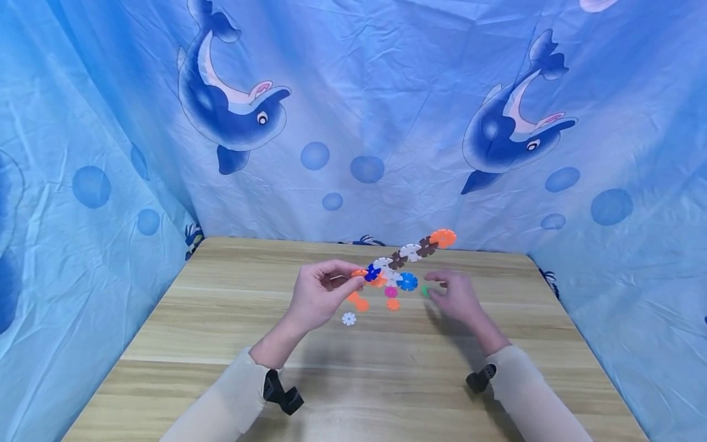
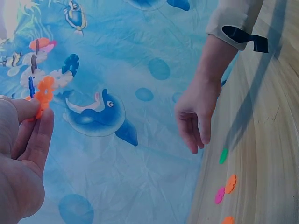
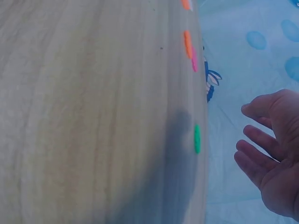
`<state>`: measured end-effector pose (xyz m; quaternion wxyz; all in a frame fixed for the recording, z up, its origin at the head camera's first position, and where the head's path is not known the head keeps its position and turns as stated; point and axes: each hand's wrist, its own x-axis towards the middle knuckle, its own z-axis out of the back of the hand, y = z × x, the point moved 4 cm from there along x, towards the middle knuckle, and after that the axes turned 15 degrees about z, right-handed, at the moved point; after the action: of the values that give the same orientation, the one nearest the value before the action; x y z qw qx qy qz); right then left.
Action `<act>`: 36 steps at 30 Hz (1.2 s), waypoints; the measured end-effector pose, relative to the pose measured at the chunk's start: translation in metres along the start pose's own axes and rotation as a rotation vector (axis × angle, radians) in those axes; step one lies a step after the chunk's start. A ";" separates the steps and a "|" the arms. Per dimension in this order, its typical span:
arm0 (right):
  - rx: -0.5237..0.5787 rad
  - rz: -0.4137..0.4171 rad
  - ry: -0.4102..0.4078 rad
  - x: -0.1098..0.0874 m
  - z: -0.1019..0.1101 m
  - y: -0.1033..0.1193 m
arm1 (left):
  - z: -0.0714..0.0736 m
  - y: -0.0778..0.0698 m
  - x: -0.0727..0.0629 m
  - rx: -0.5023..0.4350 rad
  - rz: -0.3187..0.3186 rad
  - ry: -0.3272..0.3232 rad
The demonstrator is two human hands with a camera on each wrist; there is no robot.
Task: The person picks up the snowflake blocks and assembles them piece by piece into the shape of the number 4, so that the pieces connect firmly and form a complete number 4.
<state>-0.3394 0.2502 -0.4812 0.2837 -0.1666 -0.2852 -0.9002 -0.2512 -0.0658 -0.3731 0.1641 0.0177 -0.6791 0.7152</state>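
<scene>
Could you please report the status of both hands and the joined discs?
Left hand pinching joined discs, raised above table. Right hand empty, not touching green disc. No obstruction visible between hands.

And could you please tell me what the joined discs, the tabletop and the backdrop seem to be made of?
Joined discs: probably plastic, smooth, with even colour and crisp notches.
Tabletop: wood or wood-effect laminate, fairly matt, judging by the grain.
Backdrop: probably thin fabric, slight sheen; it creases and folds.
</scene>
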 end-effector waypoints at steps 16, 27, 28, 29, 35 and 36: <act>-0.043 -0.061 0.339 -0.004 -0.034 -0.001 | 0.007 -0.003 -0.003 0.006 0.014 -0.003; -0.129 -0.163 0.303 -0.007 -0.033 -0.005 | 0.005 0.000 -0.001 -0.001 -0.011 0.006; -0.128 -0.175 0.299 -0.007 -0.033 -0.004 | 0.005 0.000 -0.001 -0.002 -0.013 0.005; -0.126 -0.188 0.295 -0.007 -0.032 -0.004 | 0.005 0.000 -0.001 -0.004 -0.012 0.004; -0.127 -0.286 0.286 -0.009 -0.029 -0.005 | 0.004 0.000 0.000 -0.010 -0.003 0.008; -0.128 -0.295 0.283 -0.009 -0.028 -0.005 | 0.004 0.000 0.000 -0.008 -0.001 0.010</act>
<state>-0.3390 0.2401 -0.5097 0.1748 -0.0129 -0.2063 -0.9627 -0.2519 -0.0701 -0.3727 0.1679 0.0141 -0.6812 0.7125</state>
